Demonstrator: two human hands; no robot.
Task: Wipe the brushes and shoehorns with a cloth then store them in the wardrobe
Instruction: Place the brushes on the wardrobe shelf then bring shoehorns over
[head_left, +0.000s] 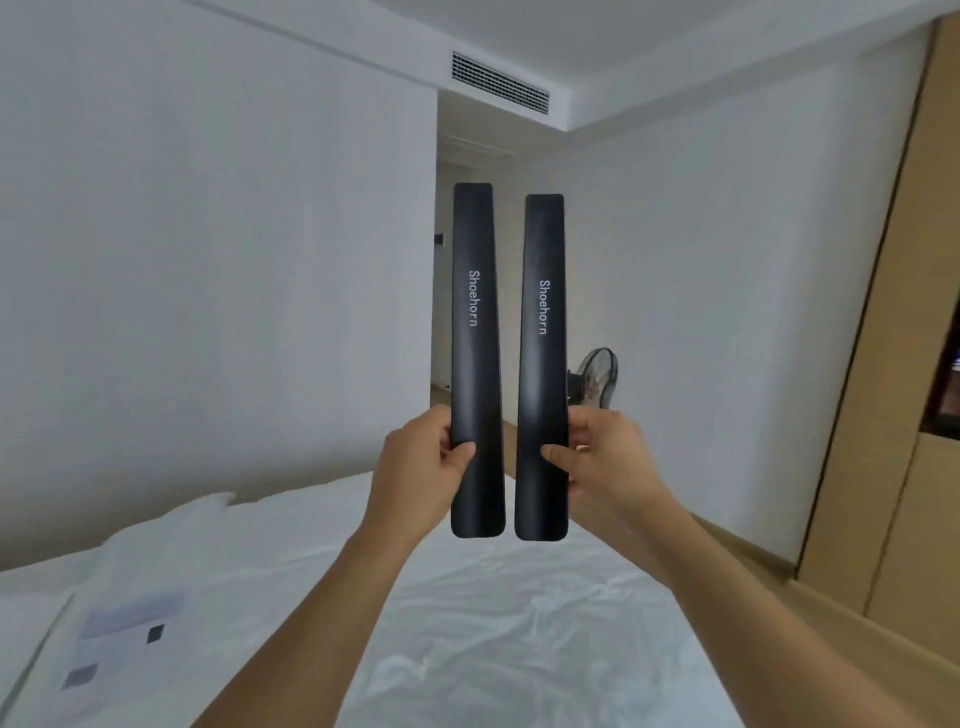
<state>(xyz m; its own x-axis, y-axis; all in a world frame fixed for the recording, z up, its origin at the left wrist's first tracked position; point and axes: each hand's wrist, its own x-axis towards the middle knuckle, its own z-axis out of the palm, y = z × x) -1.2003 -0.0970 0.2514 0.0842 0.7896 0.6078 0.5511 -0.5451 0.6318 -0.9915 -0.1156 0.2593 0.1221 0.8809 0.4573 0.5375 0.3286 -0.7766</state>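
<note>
Two black shoehorns, left one (477, 358) pinched by left hand (415, 467), right one (543, 364) by right hand (608, 457), raised upright side by side above the bed (493, 623), lettering forward, likely for checking.

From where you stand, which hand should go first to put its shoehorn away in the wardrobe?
Right, probably. The right hand grips the right shoehorn on the side nearest the wooden wardrobe panels along the right wall. The left hand holds the left shoehorn farther away, so it would have to cross over.
</note>
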